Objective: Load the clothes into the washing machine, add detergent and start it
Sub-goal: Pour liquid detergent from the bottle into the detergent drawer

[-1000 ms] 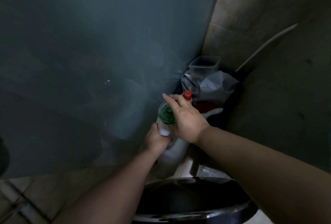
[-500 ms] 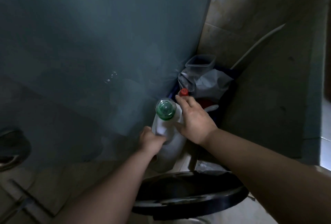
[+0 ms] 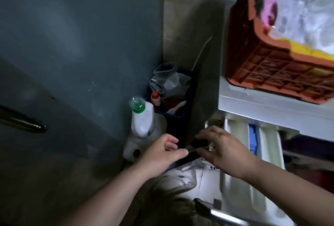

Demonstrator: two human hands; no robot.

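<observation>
Detergent bottle (image 3: 142, 121) white, green-capped, upright beside dark wall (image 3: 72, 45)

- A white bottle (image 3: 143, 120) with a green cap (image 3: 137, 106) stands in the corner by the dark door (image 3: 72, 54).
- Just right of the bottle, a blue bin (image 3: 178, 115) holds a red-capped bottle (image 3: 155, 97) and a crumpled bag (image 3: 169, 83).
- Below and right of the bottle, the left hand (image 3: 162, 155) and right hand (image 3: 224, 149) both touch a dark, blurred object (image 3: 197, 149).
- Far right of the bottle, an orange crate (image 3: 271, 67) sits on the washer (image 3: 253, 110), whose drawer (image 3: 253, 141) is open.
</observation>
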